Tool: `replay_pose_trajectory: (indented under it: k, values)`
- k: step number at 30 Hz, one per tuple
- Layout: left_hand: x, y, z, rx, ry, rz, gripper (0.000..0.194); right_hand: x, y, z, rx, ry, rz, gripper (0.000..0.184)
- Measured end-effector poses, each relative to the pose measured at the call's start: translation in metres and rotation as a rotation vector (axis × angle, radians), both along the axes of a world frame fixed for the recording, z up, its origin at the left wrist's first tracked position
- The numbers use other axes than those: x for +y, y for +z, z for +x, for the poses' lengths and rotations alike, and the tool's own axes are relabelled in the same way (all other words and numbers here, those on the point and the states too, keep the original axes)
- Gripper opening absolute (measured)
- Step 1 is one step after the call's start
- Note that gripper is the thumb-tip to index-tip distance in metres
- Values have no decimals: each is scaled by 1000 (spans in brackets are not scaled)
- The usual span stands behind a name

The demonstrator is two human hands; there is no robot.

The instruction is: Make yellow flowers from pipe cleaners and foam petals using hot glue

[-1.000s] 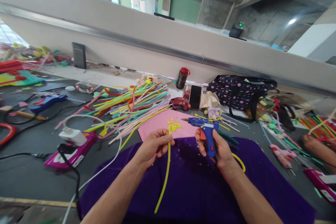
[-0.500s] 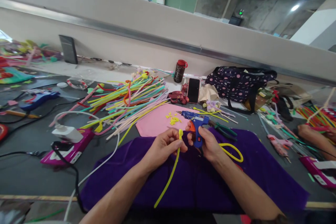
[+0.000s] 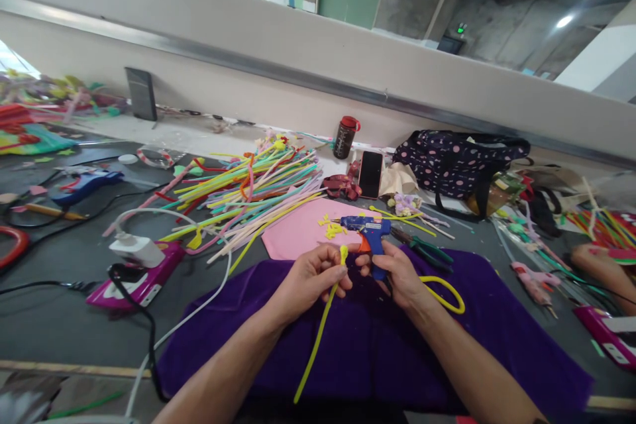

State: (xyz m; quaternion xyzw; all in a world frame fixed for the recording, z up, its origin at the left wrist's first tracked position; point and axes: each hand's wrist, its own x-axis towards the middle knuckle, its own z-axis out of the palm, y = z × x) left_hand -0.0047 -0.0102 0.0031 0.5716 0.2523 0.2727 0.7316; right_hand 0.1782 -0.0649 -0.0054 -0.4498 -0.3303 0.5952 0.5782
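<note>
My left hand (image 3: 313, 281) pinches a yellow pipe cleaner (image 3: 318, 344) near its top, where a small yellow knob sticks up above the fingers. The long stem hangs down over the purple cloth (image 3: 238, 344). A blue hot glue gun (image 3: 373, 228) is gripped in my right hand (image 3: 395, 271), its nozzle pointing left. Under the nozzle, small yellow cut pieces (image 3: 334, 230) lie on a pink sheet (image 3: 283, 232). Right of my right hand rests a looped yellow pipe cleaner (image 3: 454, 295), with green-handled pliers (image 3: 427, 252) behind it.
Many coloured pipe cleaners (image 3: 268, 179) are piled behind my left hand. A magenta power strip (image 3: 149, 285) with cables stands left. At the back are a red-lidded bottle (image 3: 344, 139), a phone (image 3: 370, 174) and a dotted bag (image 3: 457, 165). Another person's arm (image 3: 603, 271) reaches in at right.
The glue gun has turned to a more level position, its nozzle now lower beside the yellow pieces. My left hand keeps its pinch on the pipe cleaner. The view has shifted slightly.
</note>
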Motion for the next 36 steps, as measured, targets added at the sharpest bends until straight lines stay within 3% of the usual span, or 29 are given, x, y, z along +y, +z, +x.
replay_pose_trajectory:
  k: [4,9,18,24,31,36]
  values:
    - [2,-1,-2,-14,1,-12,21,-1,1,1,19,-1,32,23]
    - [4,0,-6,-77,45,-64,19,-4,1,5,7,47,126,28]
    - [12,0,-8,-147,254,-207,22,-32,12,0,-352,25,292,22]
    - [13,1,-10,-145,253,-243,21,-43,18,-5,-510,40,322,24]
    - [12,0,-9,-102,328,-108,18,-54,18,-4,-708,22,387,25]
    - [12,-1,-11,-56,396,-10,16,-54,14,-2,-729,30,411,23]
